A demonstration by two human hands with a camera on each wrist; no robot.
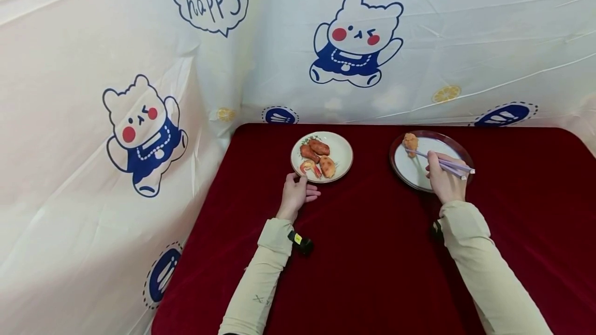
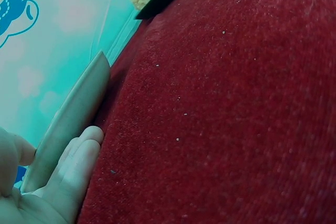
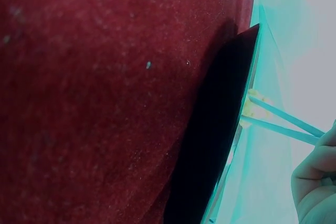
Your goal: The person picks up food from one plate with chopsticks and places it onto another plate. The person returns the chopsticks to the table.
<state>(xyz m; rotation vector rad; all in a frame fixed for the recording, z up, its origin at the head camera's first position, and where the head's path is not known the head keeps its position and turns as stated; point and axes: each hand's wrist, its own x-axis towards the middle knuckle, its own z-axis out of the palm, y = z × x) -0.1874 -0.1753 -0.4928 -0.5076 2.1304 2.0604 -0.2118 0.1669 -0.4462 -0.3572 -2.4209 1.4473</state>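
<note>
There it was, the piece of fried chicken (image 1: pixel 410 143), over the far left part of the dark-rimmed plate (image 1: pixel 416 172), its longer side running away from the person. The pale purple chopsticks (image 1: pixel 442 161) came at it from the right, crossing that length sideways, tips right at the chicken! Whether it rested on the plate or hung just above, I couldn't tell. Behind the sticks was the right hand (image 1: pixel 446 180), easily the nearer of the two, its fingers curled round them, the chicken lying to its left and slightly farther off.

And over on the other side? The left hand (image 1: pixel 295 194), well apart from the chicken, held the near rim of the cream plate (image 1: pixel 343 156), thumb against the edge, the other fingers stretched out underneath. On that plate sat two drumsticks (image 1: pixel 313 152), a shrimp (image 1: pixel 310 168) and a browned dumpling (image 1: pixel 328 167). Beneath it all spread the dark red tablecloth (image 1: pixel 363 252).
</note>
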